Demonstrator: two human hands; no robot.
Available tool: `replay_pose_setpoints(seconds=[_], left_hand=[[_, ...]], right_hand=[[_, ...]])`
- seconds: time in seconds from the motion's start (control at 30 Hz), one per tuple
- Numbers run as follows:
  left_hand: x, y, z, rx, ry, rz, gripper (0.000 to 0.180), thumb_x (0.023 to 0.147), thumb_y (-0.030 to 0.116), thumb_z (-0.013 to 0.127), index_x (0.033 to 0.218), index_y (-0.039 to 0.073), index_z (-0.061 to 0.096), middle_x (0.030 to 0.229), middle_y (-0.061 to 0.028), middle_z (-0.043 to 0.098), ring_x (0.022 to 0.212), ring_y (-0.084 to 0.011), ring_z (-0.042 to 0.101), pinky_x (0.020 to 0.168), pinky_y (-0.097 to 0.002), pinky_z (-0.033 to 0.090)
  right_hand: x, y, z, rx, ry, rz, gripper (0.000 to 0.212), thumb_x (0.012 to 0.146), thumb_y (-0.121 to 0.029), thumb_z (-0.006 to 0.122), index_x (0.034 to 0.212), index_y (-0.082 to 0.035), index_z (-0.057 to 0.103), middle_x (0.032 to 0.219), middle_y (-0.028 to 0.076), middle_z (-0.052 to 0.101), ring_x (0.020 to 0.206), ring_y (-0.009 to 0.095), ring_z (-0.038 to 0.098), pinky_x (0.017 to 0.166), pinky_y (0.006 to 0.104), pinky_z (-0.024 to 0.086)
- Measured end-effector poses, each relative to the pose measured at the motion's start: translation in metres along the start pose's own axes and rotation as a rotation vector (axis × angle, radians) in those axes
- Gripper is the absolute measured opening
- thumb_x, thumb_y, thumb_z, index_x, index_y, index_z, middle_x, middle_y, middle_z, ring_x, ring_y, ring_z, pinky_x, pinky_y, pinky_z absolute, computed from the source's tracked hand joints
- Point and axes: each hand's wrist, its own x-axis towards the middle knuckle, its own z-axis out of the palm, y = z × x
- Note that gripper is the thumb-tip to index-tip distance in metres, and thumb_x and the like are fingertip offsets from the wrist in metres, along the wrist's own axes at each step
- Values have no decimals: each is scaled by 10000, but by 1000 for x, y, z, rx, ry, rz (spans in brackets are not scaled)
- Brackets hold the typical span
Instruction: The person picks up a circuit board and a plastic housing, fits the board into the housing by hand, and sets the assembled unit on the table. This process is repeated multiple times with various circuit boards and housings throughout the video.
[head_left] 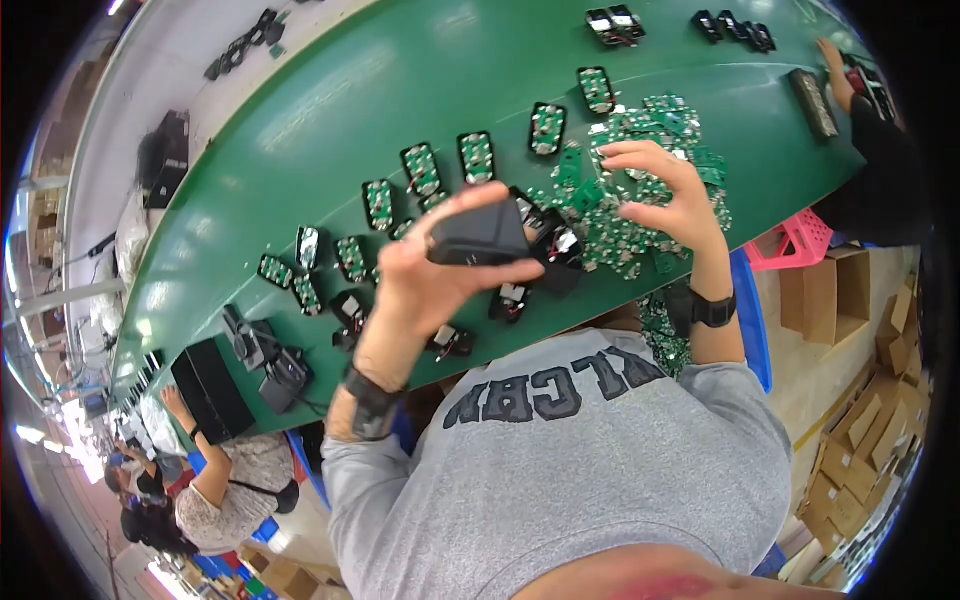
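My left hand [415, 270] grips a black plastic housing [478, 236] between thumb and fingers, raised over the bench with its smooth outer side showing. My right hand [672, 195] is open, thumb and fingers apart, above a heap of small green circuit boards [625, 245]. Whether its fingertips touch any board I cannot tell. Several black housings with green boards inside, such as one housing [477, 157] beyond my left hand, stand in a loose curve. Close to the held piece lie more black housings [563, 245] with wires and silvery parts, partly hidden by it.
The green bench [330, 110] curves across the view. Left lie a black box [213, 390] and a dark device [275, 365], near a co-worker's arm [205, 445]. Another person's hand [833, 70] reaches in at the far right. A pink crate [795, 242] and cardboard boxes [840, 295] stand below.
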Motion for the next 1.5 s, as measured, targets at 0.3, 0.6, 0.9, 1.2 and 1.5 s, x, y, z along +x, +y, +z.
replay_pose_setpoints(seconds=[0.3,0.6,0.9,1.2,1.5], left_hand=[[-38,-40,-17,1114,450,382,926,622,117,790,1427,49,338,1304,-125,511,1189,-232,534,886,-354,548],[-46,-33,-22,1341,376,469,907,610,138,800,1408,65,375,1329,-120,536,1209,-237,532,863,-358,543],[-42,-33,-24,1321,400,461,896,622,137,815,1407,49,393,1343,-112,530,1214,-226,534,892,-361,549],[-34,-40,-34,1187,399,461,886,626,178,884,1396,69,460,1324,-104,530,1160,-228,569,862,-357,586],[-30,-40,-32,990,312,443,868,655,134,877,1404,57,446,1369,-108,493,1188,-205,543,847,-351,594]], right_hand=[[18,-39,78,518,-51,-64,553,761,-301,770,1151,59,615,1274,263,571,1214,338,550,1058,446,389],[20,-37,109,703,-6,131,529,770,-261,745,1172,51,600,1312,260,554,1245,329,532,1072,432,377],[25,-36,104,416,-163,18,493,713,-226,784,1147,-26,664,1323,193,579,1242,312,530,1074,441,362],[31,-53,96,-98,-109,-306,477,642,-192,805,1100,-105,701,1314,101,599,1271,364,490,1021,476,415],[34,-63,86,-171,-149,-373,446,661,-173,800,1085,-90,690,1266,90,615,1247,366,514,1012,493,422]])
